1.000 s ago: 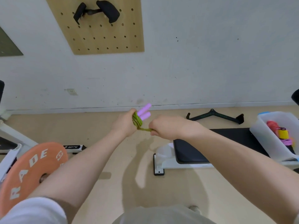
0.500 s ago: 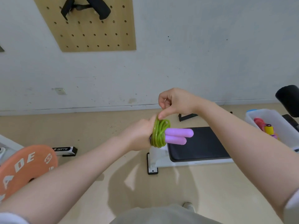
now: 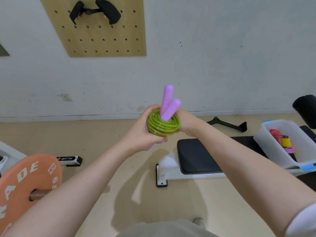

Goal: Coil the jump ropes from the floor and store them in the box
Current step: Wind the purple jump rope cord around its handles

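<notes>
**Now: coiled rope held, box off at 3 o'clock**

Head view only. Green rope (image 3: 163, 124) wound tight round two pink handles (image 3: 168, 104) pointing to 12 o'clock. Gripped from below by left hand (image 3: 142, 132), cupped at the far side by right hand (image 3: 185, 121). Box (image 3: 280, 147) lying nearer the right arm, on the bench (image 3: 205, 153); nothing between.
</notes>
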Demonstrator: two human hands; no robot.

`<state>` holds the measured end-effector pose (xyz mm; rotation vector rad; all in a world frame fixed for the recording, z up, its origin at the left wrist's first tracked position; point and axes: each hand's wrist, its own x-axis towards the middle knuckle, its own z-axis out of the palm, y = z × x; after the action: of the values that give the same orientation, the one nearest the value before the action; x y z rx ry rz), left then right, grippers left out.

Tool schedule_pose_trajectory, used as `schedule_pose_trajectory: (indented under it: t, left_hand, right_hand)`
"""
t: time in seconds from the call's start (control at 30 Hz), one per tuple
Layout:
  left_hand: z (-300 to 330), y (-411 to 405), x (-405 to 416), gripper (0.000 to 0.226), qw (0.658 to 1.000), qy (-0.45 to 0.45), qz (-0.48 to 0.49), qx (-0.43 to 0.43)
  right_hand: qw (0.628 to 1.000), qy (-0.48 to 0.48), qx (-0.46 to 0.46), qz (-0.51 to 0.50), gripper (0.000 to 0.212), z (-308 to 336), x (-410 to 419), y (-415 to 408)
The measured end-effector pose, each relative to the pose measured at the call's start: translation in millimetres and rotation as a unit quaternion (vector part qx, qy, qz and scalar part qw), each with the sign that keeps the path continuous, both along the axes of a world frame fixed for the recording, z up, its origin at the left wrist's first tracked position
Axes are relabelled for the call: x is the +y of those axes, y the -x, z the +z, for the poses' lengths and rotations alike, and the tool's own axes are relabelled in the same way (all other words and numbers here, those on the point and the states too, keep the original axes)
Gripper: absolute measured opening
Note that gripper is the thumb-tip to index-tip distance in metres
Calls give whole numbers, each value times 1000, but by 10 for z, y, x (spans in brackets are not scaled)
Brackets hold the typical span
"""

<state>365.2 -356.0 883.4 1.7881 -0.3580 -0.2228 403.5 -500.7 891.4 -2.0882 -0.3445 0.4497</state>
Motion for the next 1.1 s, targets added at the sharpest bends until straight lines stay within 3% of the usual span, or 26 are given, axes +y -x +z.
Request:
schedule_pose_trajectory:
  t: [0.07,0.13,0.23,0.3,0.4,0.5,0.6,0.7,0.8,0.87,0.93,0.97,1.03,1.1]
  left_hand:
    - [-6,-18,68,34,996,36,-52,55]
    - [-97,-21,137,24,990,63,-51,116]
    - [-301,32,187,21,975,59,47,211]
    - [-392,75,160,15,968,54,86,228]
    - [-422,-13,100,14,948,115,163,247]
    - [-406,-169,117,17,917,167,236,277]
    - [-449,-191,175,14,954,88,204,204]
    - [-516,-165,218,25,978,0,168,126]
    - [-575,-150,234,25,985,-26,121,124]
    - [-563,-126,265,56,983,-27,91,158]
    - [-527,-89,303,61,989,-42,34,134]
    - [-495,-67,330,67,992,-75,5,100]
    - [-409,-58,423,106,981,-192,-12,19]
    - [-313,-144,548,129,944,-296,-12,-146]
  right_hand:
    - [999,14,19,-30,30,-137,26,-49]
    - [994,85,37,-50,24,-232,56,-26]
    - [954,298,-16,-36,23,-398,86,31]
    - [945,324,-4,-49,17,-482,99,63]
    - [986,134,72,-67,20,-513,247,149]
    - [991,-20,54,-120,22,-454,428,240]
    - [987,-67,87,-115,17,-416,432,278]
    - [994,-31,71,-81,36,-395,397,308]
    - [993,-22,70,-97,45,-418,364,312]
    - [989,-41,97,-106,44,-417,288,289]
    - [985,-58,122,-106,41,-393,193,252]
    - [983,-72,135,-105,40,-372,146,227]
    - [975,-100,170,-99,40,-322,68,169]
    - [975,-69,200,-66,41,-268,17,131]
